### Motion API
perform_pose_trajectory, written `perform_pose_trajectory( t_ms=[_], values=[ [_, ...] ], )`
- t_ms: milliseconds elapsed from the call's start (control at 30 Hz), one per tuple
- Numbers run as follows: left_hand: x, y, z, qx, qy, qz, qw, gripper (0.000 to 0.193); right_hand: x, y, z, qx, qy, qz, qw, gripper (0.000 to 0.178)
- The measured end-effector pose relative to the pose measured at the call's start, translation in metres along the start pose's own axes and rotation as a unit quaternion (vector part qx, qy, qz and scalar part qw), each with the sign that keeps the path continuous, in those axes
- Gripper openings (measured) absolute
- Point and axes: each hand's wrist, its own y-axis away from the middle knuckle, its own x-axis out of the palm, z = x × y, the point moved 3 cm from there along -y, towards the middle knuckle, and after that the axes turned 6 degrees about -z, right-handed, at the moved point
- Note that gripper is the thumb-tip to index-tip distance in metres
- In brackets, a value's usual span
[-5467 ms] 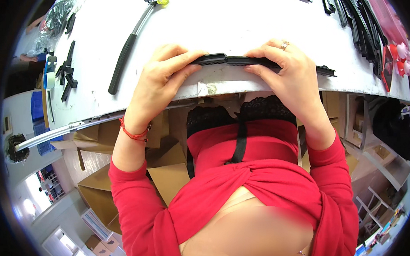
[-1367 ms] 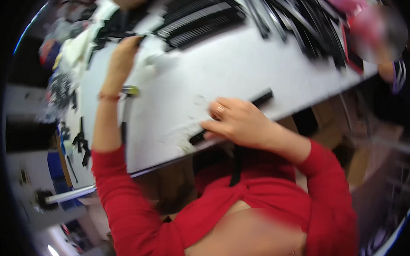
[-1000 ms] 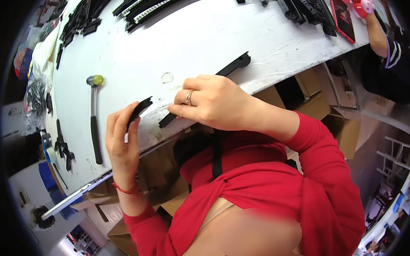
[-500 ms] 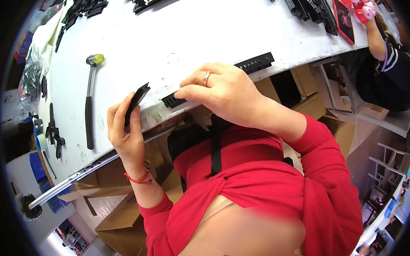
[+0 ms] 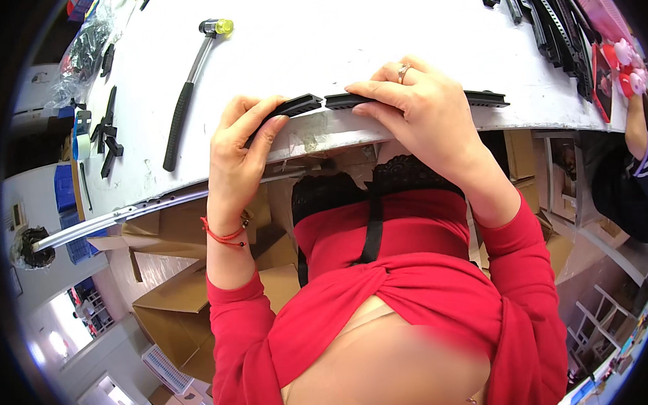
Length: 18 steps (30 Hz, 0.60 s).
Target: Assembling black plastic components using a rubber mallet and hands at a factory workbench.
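Note:
My left hand (image 5: 245,137) pinches a short black slotted plastic piece (image 5: 298,105) between thumb and fingers, near the front edge of the white table. My right hand (image 5: 424,102) grips a longer black slotted plastic strip (image 5: 486,99), which passes under my palm and sticks out on both sides. The two black parts point at each other end to end, with a narrow gap between them. To the left of my left hand lies a mallet (image 5: 192,96) with a black handle and a yellow-tipped head.
Several long black strips (image 5: 546,30) lie at the back right, beside a red-edged phone-like object (image 5: 602,82). Small black parts (image 5: 109,135) and a tape roll (image 5: 83,145) sit at the left edge. Cardboard boxes (image 5: 174,304) stand below the table. Another person's arm (image 5: 636,127) shows at far right.
The short piece in my left hand has turned from steeply tilted to nearly level and come up to the strip's end. My right hand has the strip lying straighter along the table edge.

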Motion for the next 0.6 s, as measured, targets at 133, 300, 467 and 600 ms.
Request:
perform_pose_trajectory(
  t_ms=[133, 300, 467, 600],
  values=[
    [0.001, -0.003, 0.003, 0.019, -0.013, 0.014, 1.0, 0.025, 0.001, 0.0, 0.003, 0.007, 0.011, -0.002, 1.0, 0.021],
    [0.003, -0.006, 0.004, 0.014, 0.0, 0.032, 0.999, 0.026, 0.002, -0.001, 0.002, 0.003, 0.018, -0.009, 1.0, 0.02],
    [0.0, -0.012, 0.0, 0.029, -0.03, 0.058, 0.997, 0.026, 0.013, -0.008, 0.01, 0.01, -0.007, -0.015, 1.0, 0.019],
    [0.0, -0.014, 0.002, 0.037, -0.032, 0.059, 0.997, 0.028, 0.022, -0.014, 0.014, 0.043, -0.059, -0.021, 0.997, 0.017]
  ],
)
